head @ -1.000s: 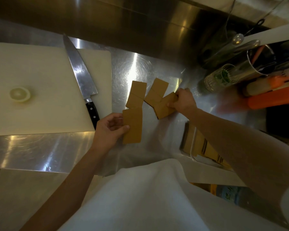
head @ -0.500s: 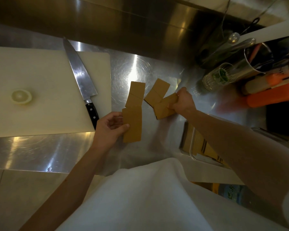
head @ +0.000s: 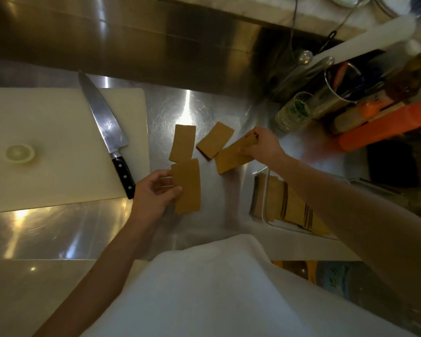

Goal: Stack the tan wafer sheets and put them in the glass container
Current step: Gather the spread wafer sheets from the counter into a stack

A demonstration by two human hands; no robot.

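Note:
Several tan wafer sheets lie on the steel counter. My left hand (head: 153,193) pinches the near sheet (head: 187,188) by its left edge. Just beyond it lies a second sheet (head: 182,143), flat and free. A third sheet (head: 215,140) lies tilted to the right of that, a dark filling showing at its near edge. My right hand (head: 263,145) grips the far end of a fourth sheet (head: 231,158), which is slightly lifted. The glass container (head: 265,190) stands at the right under my right forearm, with more layered wafers inside.
A white cutting board (head: 46,147) at the left carries a chef's knife (head: 105,127) and a lemon slice (head: 20,153). Jars, a metal cup with utensils (head: 338,93) and orange bottles (head: 387,127) crowd the back right. A white apron covers the near foreground.
My right hand has pulled its sheet to the right, away from the tilted one it overlapped. My left hand keeps its hold on the near sheet.

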